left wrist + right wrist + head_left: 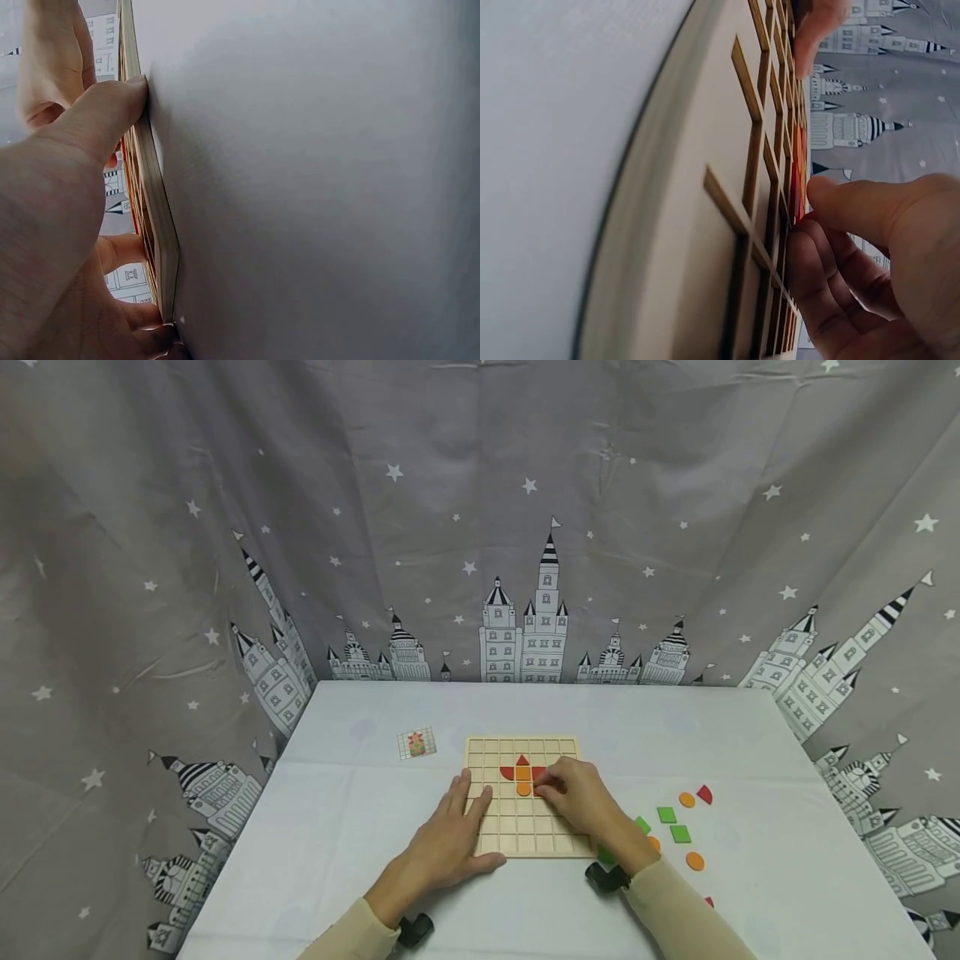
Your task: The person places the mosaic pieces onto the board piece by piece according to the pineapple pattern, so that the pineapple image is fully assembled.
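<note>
A square wooden grid board point(525, 839) lies on the table. My left hand point(447, 837) rests on its left side, fingers spread, with the thumb at the front edge. Near the middle of the grid sit a red triangle point(522, 761), an orange square point(522, 773), an orange disc point(523, 789) and a red quarter-circle point(507, 772). My right hand point(581, 793) is over the board just right of them, pinching a small red piece point(804, 219) between thumb and fingertips; its full shape is hidden. Another red piece point(537, 772) shows partly beside that hand.
A small pattern card point(417, 743) lies left of the board. To the right are loose green squares point(680, 834), orange discs point(695, 861) and a red quarter-circle point(705, 794), some partly behind the right forearm. A grey castle-print curtain point(465, 485) hangs behind the white table point(337, 810).
</note>
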Tool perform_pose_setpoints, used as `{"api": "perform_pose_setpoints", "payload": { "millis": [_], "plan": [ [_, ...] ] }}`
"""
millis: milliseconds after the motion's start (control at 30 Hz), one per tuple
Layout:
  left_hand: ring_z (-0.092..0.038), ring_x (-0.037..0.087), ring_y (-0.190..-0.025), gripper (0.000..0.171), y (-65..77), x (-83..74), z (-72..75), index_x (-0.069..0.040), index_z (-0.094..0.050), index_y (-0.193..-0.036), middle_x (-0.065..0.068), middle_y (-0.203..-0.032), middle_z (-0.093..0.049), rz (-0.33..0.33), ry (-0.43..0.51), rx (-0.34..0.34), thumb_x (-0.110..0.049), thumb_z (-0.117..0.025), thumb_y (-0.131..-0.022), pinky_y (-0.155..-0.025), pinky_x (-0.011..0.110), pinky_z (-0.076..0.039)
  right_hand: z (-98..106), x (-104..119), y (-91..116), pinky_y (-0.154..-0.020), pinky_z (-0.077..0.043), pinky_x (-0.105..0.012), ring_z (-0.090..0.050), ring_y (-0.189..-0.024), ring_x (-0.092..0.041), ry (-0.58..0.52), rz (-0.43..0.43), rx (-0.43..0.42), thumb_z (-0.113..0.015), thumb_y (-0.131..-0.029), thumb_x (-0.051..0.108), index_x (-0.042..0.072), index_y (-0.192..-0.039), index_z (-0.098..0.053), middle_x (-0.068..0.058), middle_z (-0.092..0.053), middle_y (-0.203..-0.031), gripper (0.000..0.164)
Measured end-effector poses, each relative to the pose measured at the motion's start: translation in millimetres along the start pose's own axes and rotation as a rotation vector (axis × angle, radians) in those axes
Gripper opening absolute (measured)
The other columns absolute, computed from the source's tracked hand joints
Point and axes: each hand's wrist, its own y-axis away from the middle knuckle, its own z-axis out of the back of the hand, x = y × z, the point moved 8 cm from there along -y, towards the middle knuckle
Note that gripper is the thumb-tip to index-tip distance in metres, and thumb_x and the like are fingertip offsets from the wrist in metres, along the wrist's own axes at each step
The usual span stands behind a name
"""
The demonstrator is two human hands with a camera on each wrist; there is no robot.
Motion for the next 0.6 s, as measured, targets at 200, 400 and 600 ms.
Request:
{"api": "perform_pose_setpoints", "payload": {
  "millis": [200,400,600],
  "plan": [
    [-0.031,0.059,-0.176,0.107,0.3,-1.4,0.2,-0.001,-0.047,-0.176,0.04,-0.189,-0.021,-0.002,0.003,-0.002,-0.06,-0.09,-0.098,-0.13,0.068,-0.051,12.5,-11.5,11.7,-0.09,-0.063,-0.028,-0.068,-0.095,-0.007,-0.003,-0.091,-0.003,-0.091,-0.103,0.011,0.012,-0.113,-0.091,0.002,-0.081,-0.106,0.011],
    [-0.031,0.059,-0.176,0.108,0.4,-2.7,0.8,0.0,-0.047,-0.176,0.04,-0.189,-0.021,-0.001,0.005,-0.007,-0.06,-0.091,-0.098,-0.132,0.068,-0.05,37.4,-33.0,29.8,-0.086,-0.061,-0.025,-0.066,-0.094,-0.011,0.028,-0.177,-0.027,-0.09,-0.104,0.014,0.012,-0.118,-0.09,0.003,-0.079,-0.106,0.014],
    [-0.029,0.057,-0.177,0.109,0.2,-2.0,0.4,-0.001,-0.047,-0.176,0.038,-0.189,-0.021,0.01,0.018,-0.01,-0.059,-0.092,-0.096,-0.134,0.067,-0.047,73.3,-59.9,50.2,-0.082,-0.061,-0.024,-0.071,-0.095,-0.014,0.112,-0.226,-0.063,-0.091,-0.103,0.014,0.011,-0.122,-0.09,-0.002,-0.081,-0.11,0.02]
  ]
}}
